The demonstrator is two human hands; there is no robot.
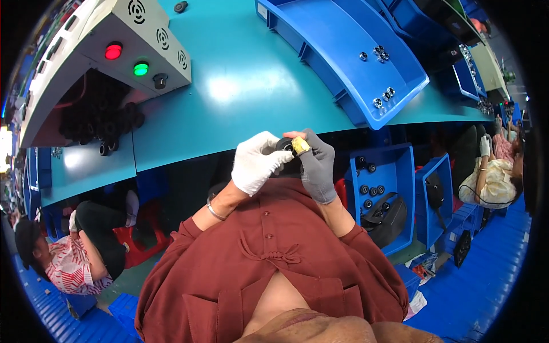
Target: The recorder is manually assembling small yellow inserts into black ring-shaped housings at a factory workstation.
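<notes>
My left hand (pixel 255 163), in a white glove, pinches a small round black wheel (pixel 284 145) with a metallic-looking centre. Against the wheel's other side press the fingers of my right hand (pixel 317 166), which wears a grey glove with a bare fingertip showing. Something yellow (pixel 301 145) sits at the right thumb; whether it is a wrap or a separate piece, I cannot tell. Both hands meet in front of my chest, just off the near edge of the teal table (pixel 240 103).
A white metal box (pixel 154 28) with red and green lights stands at left, black wheels (pixel 103 123) heaped beneath it. A blue tray (pixel 343 57) holds several shiny metal parts. Right of me, a blue bin (pixel 389 166) contains black wheels and a dark bag. Other people sit on both sides.
</notes>
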